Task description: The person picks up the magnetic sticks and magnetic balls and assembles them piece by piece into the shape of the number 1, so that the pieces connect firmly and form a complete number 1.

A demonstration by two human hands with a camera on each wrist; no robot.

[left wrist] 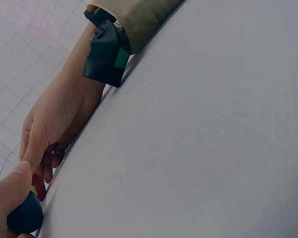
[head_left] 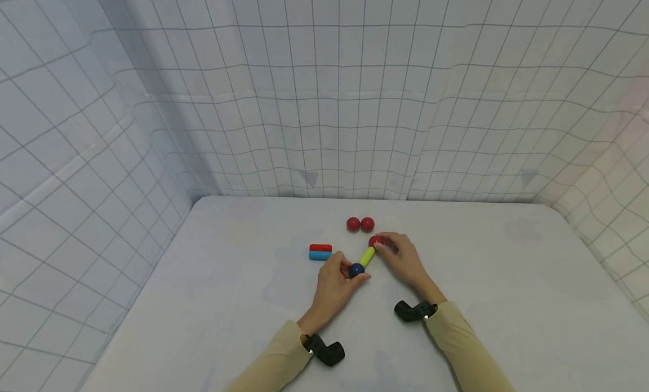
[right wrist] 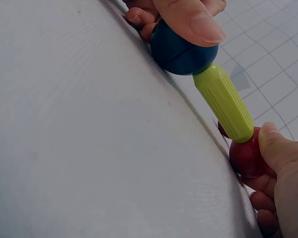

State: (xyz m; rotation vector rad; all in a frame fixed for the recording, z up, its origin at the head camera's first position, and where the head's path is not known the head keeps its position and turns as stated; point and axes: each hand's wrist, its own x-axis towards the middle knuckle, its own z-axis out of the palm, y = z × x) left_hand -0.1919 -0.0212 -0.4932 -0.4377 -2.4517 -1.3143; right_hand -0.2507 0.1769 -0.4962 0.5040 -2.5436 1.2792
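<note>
My left hand [head_left: 334, 285] grips a dark blue ball [right wrist: 181, 52] between thumb and fingers. A yellow-green ribbed rod [right wrist: 224, 103] runs from that ball to a red ball [right wrist: 248, 154], its ends against both. The red ball is pinched by my right hand [head_left: 405, 262], with the thumb on its near side. In the head view the joined piece slants up and to the right, low over the white table. From the left wrist, the blue ball [left wrist: 26, 214] covers most of the rod, and only part of the red ball [left wrist: 38, 186] shows behind it.
Two more red balls [head_left: 360, 224] sit side by side just beyond my hands. A red rod [head_left: 320, 248] and a light blue rod [head_left: 319, 256] lie against each other left of my left hand. White grid-patterned curtains [head_left: 324, 99] enclose the white table [head_left: 228, 279] at the back and sides.
</note>
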